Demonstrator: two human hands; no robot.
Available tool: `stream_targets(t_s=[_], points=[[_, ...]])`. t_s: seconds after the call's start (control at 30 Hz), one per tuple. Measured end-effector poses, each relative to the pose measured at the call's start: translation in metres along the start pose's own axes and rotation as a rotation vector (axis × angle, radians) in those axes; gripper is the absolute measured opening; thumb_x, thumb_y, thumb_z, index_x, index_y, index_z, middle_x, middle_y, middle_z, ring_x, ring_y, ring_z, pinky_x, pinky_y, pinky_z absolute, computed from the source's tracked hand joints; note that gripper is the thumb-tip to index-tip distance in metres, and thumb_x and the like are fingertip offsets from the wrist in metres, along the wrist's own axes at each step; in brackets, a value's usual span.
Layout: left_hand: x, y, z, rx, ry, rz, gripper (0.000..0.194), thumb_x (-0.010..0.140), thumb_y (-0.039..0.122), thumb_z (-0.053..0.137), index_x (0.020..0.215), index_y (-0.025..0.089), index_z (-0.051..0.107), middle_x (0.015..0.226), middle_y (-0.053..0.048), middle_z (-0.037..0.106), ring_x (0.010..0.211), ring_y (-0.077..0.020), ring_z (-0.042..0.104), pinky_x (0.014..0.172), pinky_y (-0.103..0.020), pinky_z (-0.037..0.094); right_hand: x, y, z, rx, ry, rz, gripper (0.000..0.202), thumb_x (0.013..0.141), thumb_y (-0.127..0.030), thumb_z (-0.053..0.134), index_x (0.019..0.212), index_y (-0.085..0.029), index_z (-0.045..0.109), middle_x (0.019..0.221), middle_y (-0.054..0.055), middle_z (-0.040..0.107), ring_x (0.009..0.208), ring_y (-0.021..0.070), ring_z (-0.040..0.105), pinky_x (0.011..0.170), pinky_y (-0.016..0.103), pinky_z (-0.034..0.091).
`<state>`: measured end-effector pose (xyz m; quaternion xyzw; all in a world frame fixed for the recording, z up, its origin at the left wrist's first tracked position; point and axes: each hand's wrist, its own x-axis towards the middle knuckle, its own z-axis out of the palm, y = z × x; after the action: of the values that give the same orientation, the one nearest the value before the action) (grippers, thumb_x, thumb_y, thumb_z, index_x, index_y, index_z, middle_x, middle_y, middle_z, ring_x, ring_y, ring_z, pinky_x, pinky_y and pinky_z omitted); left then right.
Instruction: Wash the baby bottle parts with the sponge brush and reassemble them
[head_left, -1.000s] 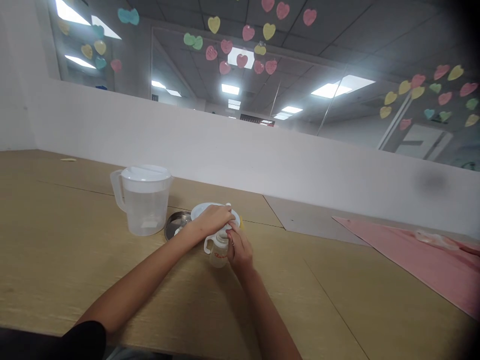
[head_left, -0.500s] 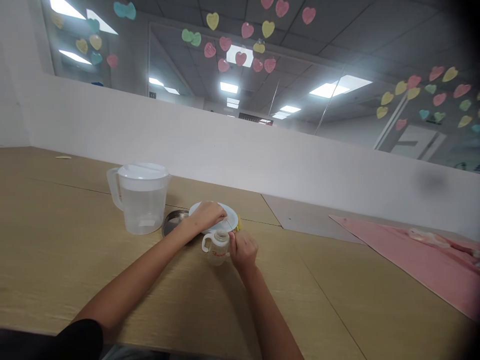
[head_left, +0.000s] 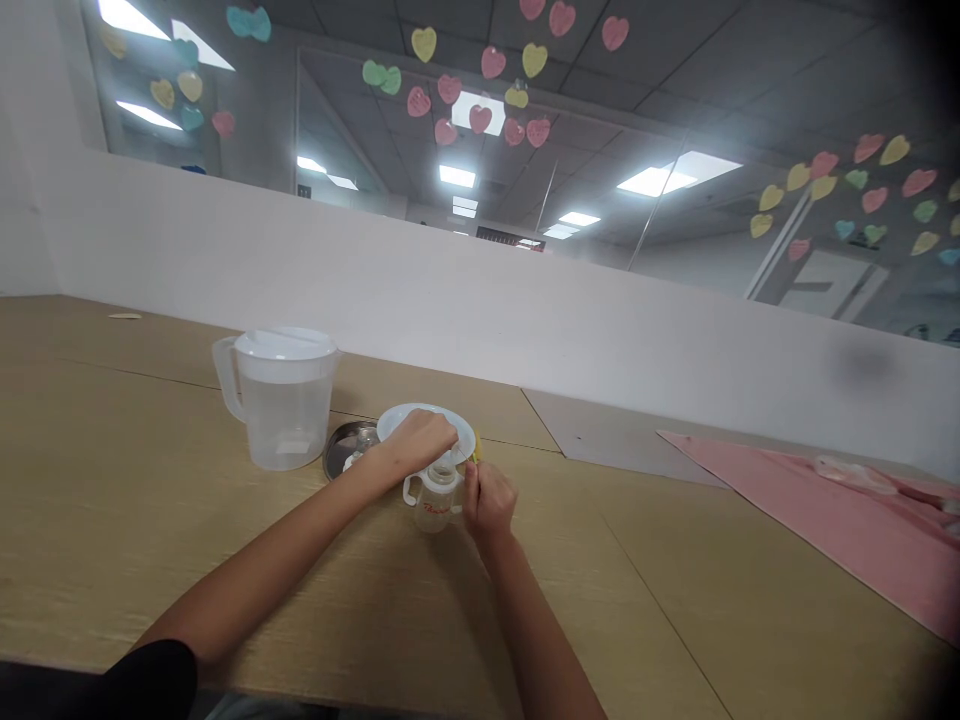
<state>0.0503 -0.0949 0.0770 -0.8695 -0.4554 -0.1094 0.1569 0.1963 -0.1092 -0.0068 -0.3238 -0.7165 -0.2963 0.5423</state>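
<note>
- Left hand [head_left: 421, 440] partly hides the white plate [head_left: 396, 417], its grip unclear.
- Right hand [head_left: 491, 500] pinches a thin item [head_left: 465, 456] just beside the upright, handled bottle [head_left: 433, 508].
- A lidded pitcher [head_left: 286, 415] stands left of the metal dish [head_left: 337, 447].

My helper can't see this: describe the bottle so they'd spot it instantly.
Find the big lidded pitcher on the table. To its right, just in front of the pale plate, stands the small clear bottle. Only it bears red lettering.

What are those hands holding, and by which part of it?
The right hand seems to pinch one end of a thin piece, too small to name; it runs toward the left hand, whose grip cannot be told.
</note>
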Motion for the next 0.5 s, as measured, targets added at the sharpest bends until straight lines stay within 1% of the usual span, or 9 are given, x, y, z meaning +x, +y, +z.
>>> stream_targets(t_s=[0.13,0.23,0.33,0.5], points=[[-0.001,0.012,-0.006,0.007,-0.030,0.056,0.017,0.075,0.010,0.053,0.067,0.013,0.068,0.066,-0.011,0.067,0.057,-0.0183,0.058,0.051,-0.026,0.030,0.002,0.000,0.001,-0.040,-0.034,-0.021,0.036,0.092,-0.020,0.035,0.057,-0.020,0.040,0.049,-0.004,0.039,0.045,0.0093,0.034,0.047,0.025,0.024],[-0.002,0.015,-0.011,0.009,-0.030,0.068,0.018,0.076,0.013,0.053,0.066,0.015,0.068,0.066,-0.008,0.067,0.057,-0.0170,0.057,0.051,-0.025,0.030,0.003,0.000,0.002,-0.050,-0.045,-0.039,0.035,0.092,-0.020,0.036,0.057,-0.020,0.041,0.049,-0.004,0.040,0.045,0.0093,0.035,0.047,0.025,0.025],[-0.002,0.007,-0.009,-0.023,0.019,0.051,0.020,0.079,0.021,0.053,0.067,0.017,0.068,0.066,-0.007,0.067,0.059,-0.0162,0.057,0.051,-0.025,0.029,0.003,-0.002,0.002,-0.008,-0.030,-0.051,0.037,0.092,-0.020,0.038,0.056,-0.019,0.040,0.047,-0.005,0.038,0.044,0.0080,0.033,0.046,0.025,0.024],[0.004,-0.012,0.005,-0.128,0.058,-0.022,0.021,0.082,0.027,0.052,0.087,0.025,0.072,0.079,-0.005,0.071,0.070,-0.0181,0.060,0.053,-0.025,0.029,0.006,-0.011,-0.002,0.084,0.050,-0.002,0.037,0.090,-0.016,0.043,0.054,-0.019,0.038,0.046,-0.007,0.034,0.042,0.0055,0.029,0.045,0.022,0.024]])
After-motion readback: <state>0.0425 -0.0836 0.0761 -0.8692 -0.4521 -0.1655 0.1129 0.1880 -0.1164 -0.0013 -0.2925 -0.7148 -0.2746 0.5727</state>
